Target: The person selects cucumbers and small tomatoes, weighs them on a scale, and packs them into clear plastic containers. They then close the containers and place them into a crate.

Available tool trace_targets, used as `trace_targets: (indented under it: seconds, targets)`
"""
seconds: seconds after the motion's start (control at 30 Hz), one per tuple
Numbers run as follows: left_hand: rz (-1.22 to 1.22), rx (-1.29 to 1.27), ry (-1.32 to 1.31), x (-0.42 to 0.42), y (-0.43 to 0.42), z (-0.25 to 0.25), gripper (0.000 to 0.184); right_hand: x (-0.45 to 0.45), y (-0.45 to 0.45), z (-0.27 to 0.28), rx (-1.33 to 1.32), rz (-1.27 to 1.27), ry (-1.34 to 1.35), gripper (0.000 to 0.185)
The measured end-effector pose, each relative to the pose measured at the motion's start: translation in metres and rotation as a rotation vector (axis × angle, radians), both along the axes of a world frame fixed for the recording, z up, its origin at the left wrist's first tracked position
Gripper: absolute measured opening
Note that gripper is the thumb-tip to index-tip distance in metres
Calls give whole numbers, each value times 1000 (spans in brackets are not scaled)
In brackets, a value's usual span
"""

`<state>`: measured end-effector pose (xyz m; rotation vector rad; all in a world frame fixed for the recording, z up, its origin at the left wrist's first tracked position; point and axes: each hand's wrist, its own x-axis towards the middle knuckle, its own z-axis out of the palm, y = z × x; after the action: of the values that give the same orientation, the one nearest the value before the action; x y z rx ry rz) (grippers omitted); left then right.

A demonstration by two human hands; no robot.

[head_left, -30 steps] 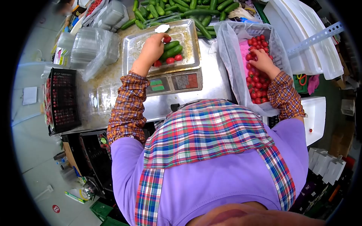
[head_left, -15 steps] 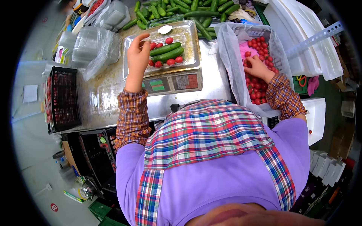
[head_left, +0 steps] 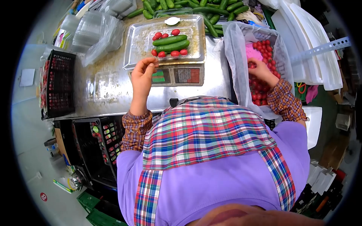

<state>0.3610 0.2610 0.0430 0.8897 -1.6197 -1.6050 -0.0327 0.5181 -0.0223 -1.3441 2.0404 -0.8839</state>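
Many cucumbers (head_left: 188, 4) lie behind the scale (head_left: 184, 76), crate (head_left: 283, 49) nearby; I can't tell my left hand's (head_left: 142, 77) or right hand's (head_left: 263, 71) grip.

Left hand (head_left: 141, 77) has withdrawn from over the scale tray's (head_left: 141, 43) left side to its lower-left corner, upper centre-left of frame.

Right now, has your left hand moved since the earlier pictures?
Yes: the left hand moved back from over the silver tray toward the green display.

Metal worktable (head_left: 217, 73), brown-stained, shiny under light. Pale floor (head_left: 28, 139) left, round red marker (head_left: 43, 197).
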Motion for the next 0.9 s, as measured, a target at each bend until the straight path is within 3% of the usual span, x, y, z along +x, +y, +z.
trace_targets:
  seconds: [0.07, 0.13, 0.2, 0.3, 0.43, 0.5, 0.53, 0.7, 0.9]
  targets:
    - [5, 81, 4, 2, 9, -1, 19, 7, -6, 42, 147, -253, -416, 25]
    - [-30, 124, 19, 4, 12, -9, 22, -6, -12, 49, 39, -443, -797, 28]
    - [-56, 190, 30, 0, 18, -7, 25, -3, -21, 71, -90, -461, -1036, 31]
    - [-160, 366, 62, -20, 34, 13, 29, 31, -43, 103, -158, -277, -1256, 33]
    - [-485, 716, 274, -47, 53, 21, 39, 97, -76, 122, 8, -117, -1441, 36]
    - [-497, 813, 280, -59, 64, 25, 40, 120, -87, 117, 100, -106, -1484, 35]
    - [-497, 860, 283, -63, 67, 27, 41, 125, -91, 115, 103, 31, -1527, 34]
    - [-515, 934, 281, -64, 63, 18, 48, 133, -111, 94, 189, 105, -1661, 39]
    - [-523, 933, 264, -64, 58, 10, 48, 138, -108, 107, 258, 122, -1585, 47]
